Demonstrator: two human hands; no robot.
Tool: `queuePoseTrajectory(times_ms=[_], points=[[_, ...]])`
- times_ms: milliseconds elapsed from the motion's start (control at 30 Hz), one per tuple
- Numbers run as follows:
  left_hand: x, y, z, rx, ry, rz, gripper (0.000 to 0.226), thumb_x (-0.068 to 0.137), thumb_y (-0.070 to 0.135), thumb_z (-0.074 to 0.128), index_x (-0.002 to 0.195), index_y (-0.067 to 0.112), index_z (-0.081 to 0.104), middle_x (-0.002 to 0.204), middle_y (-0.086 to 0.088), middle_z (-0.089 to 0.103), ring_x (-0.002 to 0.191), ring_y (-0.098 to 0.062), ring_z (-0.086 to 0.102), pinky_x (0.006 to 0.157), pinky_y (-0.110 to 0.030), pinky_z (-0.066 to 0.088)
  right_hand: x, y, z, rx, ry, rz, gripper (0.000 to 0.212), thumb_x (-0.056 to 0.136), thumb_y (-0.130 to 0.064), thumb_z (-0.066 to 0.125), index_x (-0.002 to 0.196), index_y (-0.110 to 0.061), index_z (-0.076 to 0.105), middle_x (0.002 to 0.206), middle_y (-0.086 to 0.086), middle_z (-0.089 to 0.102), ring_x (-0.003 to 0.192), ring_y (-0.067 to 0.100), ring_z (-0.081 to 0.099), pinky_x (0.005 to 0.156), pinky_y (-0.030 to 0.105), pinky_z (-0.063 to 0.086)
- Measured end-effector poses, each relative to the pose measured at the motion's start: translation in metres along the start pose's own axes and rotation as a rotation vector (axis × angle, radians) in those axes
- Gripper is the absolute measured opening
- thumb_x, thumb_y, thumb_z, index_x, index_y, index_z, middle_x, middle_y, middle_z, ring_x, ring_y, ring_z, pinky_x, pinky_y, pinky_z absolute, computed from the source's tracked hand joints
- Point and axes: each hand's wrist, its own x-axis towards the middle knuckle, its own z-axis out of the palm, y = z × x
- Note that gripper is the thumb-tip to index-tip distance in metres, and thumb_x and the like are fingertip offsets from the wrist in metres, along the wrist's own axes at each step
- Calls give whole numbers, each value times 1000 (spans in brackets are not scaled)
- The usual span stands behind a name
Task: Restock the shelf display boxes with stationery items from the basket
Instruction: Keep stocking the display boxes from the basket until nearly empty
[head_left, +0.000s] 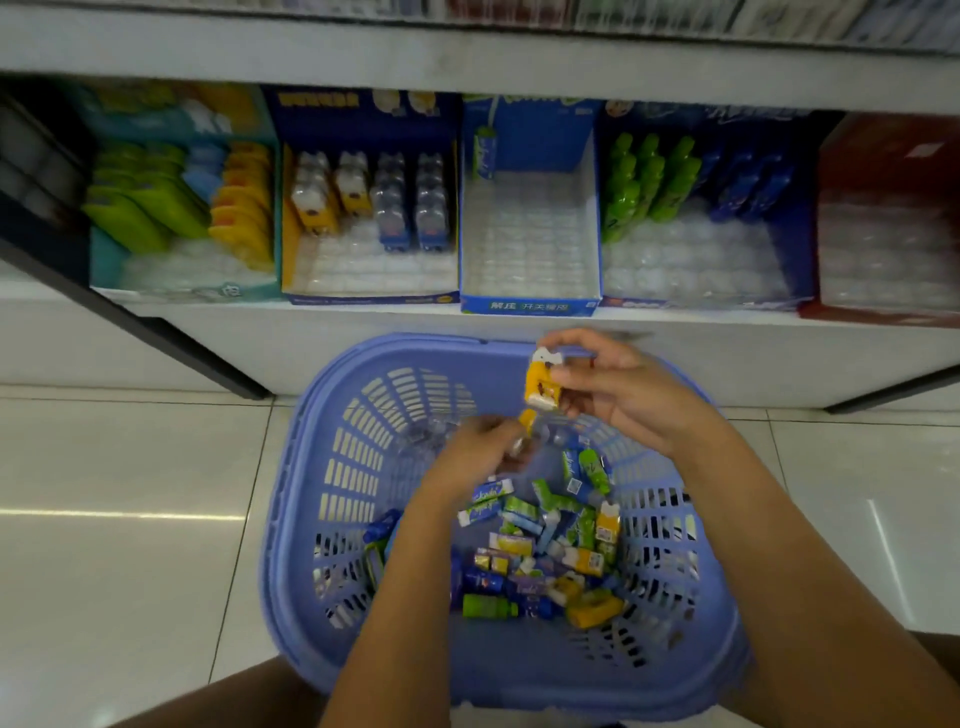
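A purple plastic basket (332, 467) stands on the floor below the shelf, holding several small stationery items (550, 551) in yellow, green and blue wrappers. My right hand (618, 395) is raised over the basket's far rim, pinching a yellow and white item (540, 382). My left hand (480, 457) is lower, inside the basket, closed around another small yellow item (526, 420), mostly hidden by my fingers. On the shelf sit display boxes: one with yellow and blue items (369, 208), and a nearly empty blue box (530, 306) in the middle.
A teal box with green and yellow items (176, 197) is at the left, a dark blue box with green and blue items (696, 187) to the right, and a red box (888, 218) at the far right. An upper shelf edge (467, 52) overhangs. White floor tiles surround the basket.
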Motion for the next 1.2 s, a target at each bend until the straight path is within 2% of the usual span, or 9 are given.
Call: queuePoseTrajectory(times_ms=[167,267,367,533,667,967,1067,1133,1200], points=[[-51,53,-49,-147,233,176,25,88,29,60,69,14,67,57,1,56,46,-10,43,44,-20,36,23,-45,57,-174,168,-363,21,86,5,59,95,-14,57,81,6,62,59,12,63,59,21,54],[-76,74,-72,-197,317,345,23,80,33,73,82,10,69,55,6,39,46,-8,30,41,-18,27,52,-73,92,-418,273,-543,19,87,-3,63,93,-20,56,86,-3,60,72,8,62,67,19,54],[-95,83,-85,-191,414,446,13,81,27,74,70,22,69,46,14,37,42,-3,31,40,-13,29,93,-92,119,-715,354,-648,13,86,-11,66,96,-16,60,87,-7,61,74,0,56,72,14,50],[-108,84,-97,-119,466,506,35,85,26,70,51,25,60,46,11,41,45,-6,36,44,-16,35,153,-104,136,-1220,337,-543,19,88,-13,61,107,-13,61,104,4,66,93,18,60,86,35,50],[-110,84,-104,-194,412,522,34,87,19,68,54,24,61,49,8,51,48,-7,47,50,-20,43,168,-104,139,-1420,315,-468,20,89,-16,59,108,-16,60,113,9,65,105,26,59,90,39,48],[-108,84,-112,-131,425,496,26,88,18,66,65,17,55,51,8,49,48,-6,44,53,-20,42,170,-120,149,-1687,288,-456,23,89,-12,59,110,-7,65,125,15,53,117,31,48,95,33,38],[-106,86,-115,2,513,464,17,85,21,70,82,5,65,58,2,56,50,-6,50,55,-20,46,150,-128,160,-1551,235,-444,26,89,-21,62,115,-17,65,123,7,55,105,20,52,84,22,39],[-105,87,-119,92,561,459,18,82,23,73,84,6,68,62,-2,61,55,-10,54,57,-22,46,125,-125,168,-1304,53,-458,26,85,-29,68,110,-26,66,106,-6,62,85,7,53,68,13,41],[-106,90,-121,163,579,473,14,80,23,75,76,12,66,63,-1,61,55,-9,53,55,-19,42,99,-119,176,-1136,-215,-383,28,81,-32,72,108,-31,66,97,-15,64,76,-1,56,68,8,44]])
